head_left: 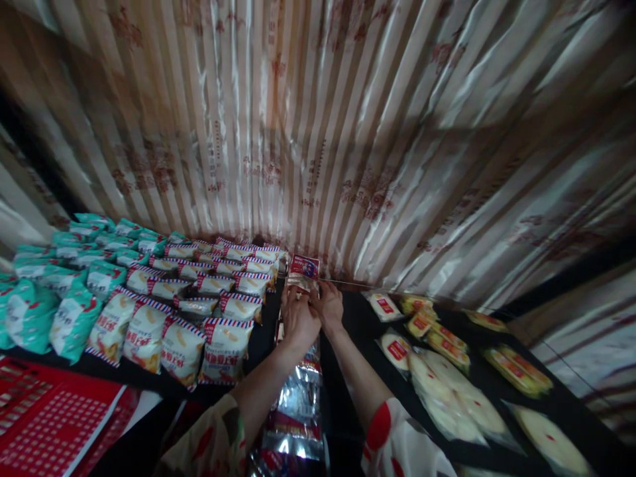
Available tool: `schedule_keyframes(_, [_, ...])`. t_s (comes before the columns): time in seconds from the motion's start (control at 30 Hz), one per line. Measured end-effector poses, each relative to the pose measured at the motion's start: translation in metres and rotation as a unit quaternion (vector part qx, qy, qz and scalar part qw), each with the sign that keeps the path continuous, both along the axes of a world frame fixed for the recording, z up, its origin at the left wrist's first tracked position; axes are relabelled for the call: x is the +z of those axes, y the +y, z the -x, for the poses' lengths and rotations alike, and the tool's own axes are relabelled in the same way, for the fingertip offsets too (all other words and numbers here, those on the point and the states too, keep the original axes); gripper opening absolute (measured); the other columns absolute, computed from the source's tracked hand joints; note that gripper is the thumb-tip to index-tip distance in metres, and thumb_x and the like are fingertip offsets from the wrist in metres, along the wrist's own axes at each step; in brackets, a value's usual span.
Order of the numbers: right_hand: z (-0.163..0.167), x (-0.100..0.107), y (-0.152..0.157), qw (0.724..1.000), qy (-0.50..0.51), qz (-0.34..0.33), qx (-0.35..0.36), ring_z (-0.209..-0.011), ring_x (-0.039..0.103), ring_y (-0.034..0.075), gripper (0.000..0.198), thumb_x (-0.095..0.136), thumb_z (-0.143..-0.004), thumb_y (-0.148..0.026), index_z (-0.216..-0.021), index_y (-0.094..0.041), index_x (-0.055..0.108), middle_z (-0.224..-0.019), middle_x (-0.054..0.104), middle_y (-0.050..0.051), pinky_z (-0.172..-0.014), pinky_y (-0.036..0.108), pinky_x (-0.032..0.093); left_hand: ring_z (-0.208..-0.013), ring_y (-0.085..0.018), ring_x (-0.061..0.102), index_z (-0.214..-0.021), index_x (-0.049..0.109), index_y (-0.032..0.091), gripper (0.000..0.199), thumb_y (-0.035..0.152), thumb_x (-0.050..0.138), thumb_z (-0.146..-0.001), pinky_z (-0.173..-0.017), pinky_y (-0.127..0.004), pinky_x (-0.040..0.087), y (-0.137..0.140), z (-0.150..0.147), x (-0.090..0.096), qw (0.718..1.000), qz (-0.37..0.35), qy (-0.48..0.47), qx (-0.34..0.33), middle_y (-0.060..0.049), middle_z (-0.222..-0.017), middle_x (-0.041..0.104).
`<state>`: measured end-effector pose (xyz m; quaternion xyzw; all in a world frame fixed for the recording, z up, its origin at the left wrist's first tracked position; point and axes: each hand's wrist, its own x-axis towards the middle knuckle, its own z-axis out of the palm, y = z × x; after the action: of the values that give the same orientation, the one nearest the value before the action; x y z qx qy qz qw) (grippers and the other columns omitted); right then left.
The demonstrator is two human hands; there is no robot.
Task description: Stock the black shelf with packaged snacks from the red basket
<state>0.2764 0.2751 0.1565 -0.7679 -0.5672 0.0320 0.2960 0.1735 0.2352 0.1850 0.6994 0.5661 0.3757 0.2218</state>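
A row of shiny foil snack packets with red and blue print [293, 404] runs down the middle of the black-covered table. My left hand [301, 321] is bent over the far part of this row, its fingers closed at a foil packet. Close beside it, my right hand [328, 305] grips the right edge of the same packet, thumb toward the left hand. The packet is mostly hidden under both hands. Just beyond my fingertips, a red and blue packet [304, 266] shows its printed front.
White snack bags with striped edges [227, 351] stand in rows on the left, with teal bags [74, 321] farther left. Flat round packaged breads [447, 397] and yellow packs [517, 369] lie right. A red basket [54, 417] is lower left. Draped curtain [318, 132] hangs behind.
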Motion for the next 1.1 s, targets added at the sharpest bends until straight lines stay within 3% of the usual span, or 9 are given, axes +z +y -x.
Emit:
schedule_keyframes(0.17, [0.002,0.003,-0.045,0.999,0.025,-0.023,0.018,-0.120,0.048,0.025,0.036,0.048,-0.080,-0.026,-0.110,-0.016,0.065,-0.125,0.058,0.013,-0.100,0.037,0.039,-0.113,-0.023,0.054,-0.109,0.063,0.014,0.040,0.003,0.042,-0.076,-0.103,-0.038,0.041,-0.039,-0.002,0.014,0.999,0.020,-0.032,-0.032,-0.012,-0.114,0.063])
schedule_keyframes(0.3, [0.007,0.003,-0.090,0.997,0.046,-0.050,0.038,-0.118,0.049,0.024,0.037,0.048,-0.075,-0.024,-0.108,-0.016,0.065,-0.126,0.057,0.012,-0.098,0.037,0.041,-0.115,-0.022,0.054,-0.115,0.060,0.013,0.043,0.005,0.041,-0.077,-0.102,-0.035,0.043,-0.081,0.003,0.019,0.995,0.049,-0.037,-0.073,-0.012,-0.120,0.061])
schedule_keyframes(0.5, [0.020,-0.004,-0.179,0.987,0.097,-0.103,0.070,-0.111,0.053,0.024,0.039,0.044,-0.073,-0.022,-0.106,-0.018,0.063,-0.122,0.059,0.012,-0.097,0.042,0.042,-0.115,-0.020,0.053,-0.106,0.064,0.016,0.038,0.008,0.041,-0.077,-0.103,-0.035,0.042,-0.162,0.031,0.007,0.988,0.010,-0.044,-0.150,-0.009,-0.121,0.061])
schedule_keyframes(0.63, [0.042,-0.024,-0.250,0.976,0.163,-0.117,0.085,-0.109,0.055,0.023,0.038,0.040,-0.076,-0.023,-0.106,-0.021,0.063,-0.113,0.063,0.009,-0.097,0.043,0.043,-0.109,-0.019,0.055,-0.105,0.064,0.020,0.037,0.009,0.041,-0.078,-0.100,-0.034,0.044,-0.221,0.061,-0.011,0.976,0.005,-0.058,-0.211,-0.006,-0.116,0.063])
schedule_keyframes(0.77, [0.066,-0.057,-0.304,0.973,0.205,-0.043,0.097,-0.104,0.058,0.022,0.036,0.040,-0.075,-0.020,-0.099,-0.023,0.066,-0.106,0.066,0.008,-0.095,0.040,0.044,-0.108,-0.018,0.055,-0.102,0.064,0.021,0.033,0.010,0.043,-0.079,-0.099,-0.033,0.045,-0.263,0.090,-0.038,0.968,0.050,-0.057,-0.241,-0.006,-0.113,0.064])
schedule_keyframes(0.9, [0.087,-0.083,-0.322,0.965,0.182,0.130,0.136,-0.099,0.062,0.021,0.037,0.042,-0.073,-0.014,-0.098,-0.021,0.068,-0.102,0.068,0.009,-0.091,0.033,0.046,-0.104,-0.017,0.059,-0.095,0.066,0.021,0.029,0.010,0.048,-0.076,-0.096,-0.029,0.045,-0.275,0.115,-0.074,0.961,0.153,-0.063,-0.221,-0.005,-0.106,0.067])
schedule_keyframes(1.03, [0.108,-0.093,-0.313,0.931,0.120,0.276,0.205,-0.099,0.063,0.020,0.033,0.043,-0.081,-0.014,-0.103,-0.018,0.067,-0.105,0.067,0.010,-0.087,0.028,0.046,-0.096,-0.016,0.062,-0.092,0.066,0.019,0.030,0.006,0.045,-0.076,-0.092,-0.027,0.046,-0.262,0.141,-0.111,0.951,0.290,0.005,-0.106,-0.007,-0.100,0.068])
schedule_keyframes(1.1, [0.118,-0.097,-0.304,0.916,0.093,0.318,0.227,-0.103,0.062,0.020,0.032,0.044,-0.082,-0.012,-0.104,-0.018,0.066,-0.108,0.067,0.010,-0.088,0.026,0.045,-0.105,-0.017,0.060,-0.097,0.065,0.019,0.029,0.007,0.048,-0.076,-0.096,-0.028,0.043,-0.251,0.156,-0.128,0.938,0.337,0.080,-0.023,-0.008,-0.109,0.067])
